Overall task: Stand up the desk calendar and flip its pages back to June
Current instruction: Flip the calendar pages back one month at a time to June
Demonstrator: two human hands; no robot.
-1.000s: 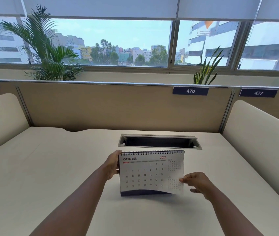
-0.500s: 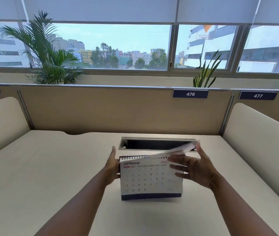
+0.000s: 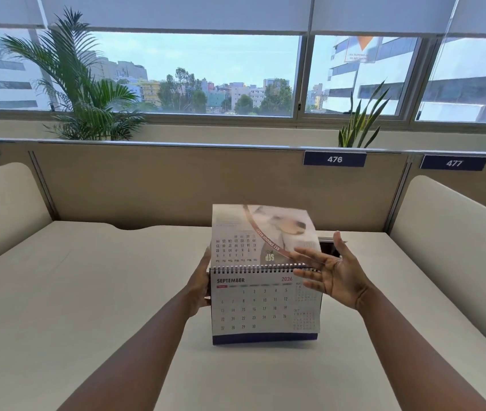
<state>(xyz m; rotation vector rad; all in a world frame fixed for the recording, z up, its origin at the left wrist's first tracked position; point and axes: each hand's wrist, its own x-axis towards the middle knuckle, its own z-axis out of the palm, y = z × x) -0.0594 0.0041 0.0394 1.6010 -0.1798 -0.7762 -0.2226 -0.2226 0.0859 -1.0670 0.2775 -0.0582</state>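
Note:
The white spiral-bound desk calendar (image 3: pixel 265 307) stands upright on the desk (image 3: pixel 72 292), its front page reading SEPTEMBER 2026. One page (image 3: pixel 262 232) stands up above the spiral, blurred, showing its printed back with a picture and an upside-down date grid. My left hand (image 3: pixel 201 284) grips the calendar's left edge near the spiral. My right hand (image 3: pixel 329 269) is at the top right corner, fingers spread, fingertips touching the raised page near the spiral.
A dark cable slot (image 3: pixel 329 247) in the desk lies just behind the calendar. Beige partition walls enclose the desk at the back (image 3: pixel 176 185), left and right. Labels 476 (image 3: pixel 334 159) and 477 (image 3: pixel 454 163) sit on the back partition. Plants stand by the window.
The October page was lifted by my right hand and swung over the spiral, exposing September. It now stands upright above the spiral. My left hand kept its hold on the left edge.

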